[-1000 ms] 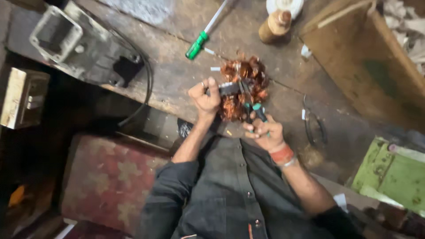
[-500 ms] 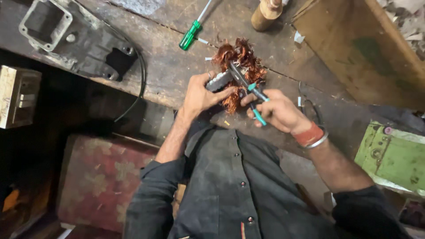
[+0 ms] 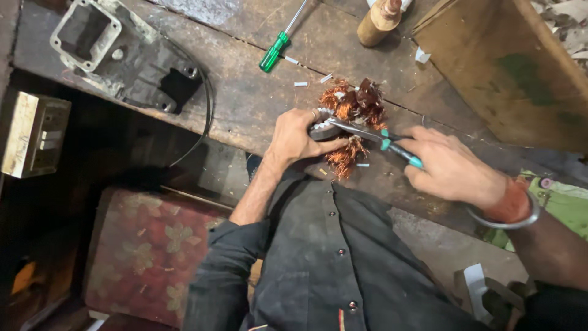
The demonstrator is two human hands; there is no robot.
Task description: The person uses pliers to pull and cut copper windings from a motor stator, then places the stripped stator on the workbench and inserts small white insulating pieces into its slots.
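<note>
My left hand grips a small metal motor core wrapped in tangled copper wire at the edge of a worn wooden workbench. My right hand holds pliers with teal handles; their jaws reach left into the copper windings beside my left fingers. More copper strands hang below the core.
A green-handled screwdriver lies on the bench above. A grey metal housing sits at the far left, a wooden-handled tool and a wooden board at the upper right. A patterned red cushion is below left.
The view has shifted and drawn closer. My right hand moved out to the right, with the pliers now lying flatter and reaching into the windings from the right.
</note>
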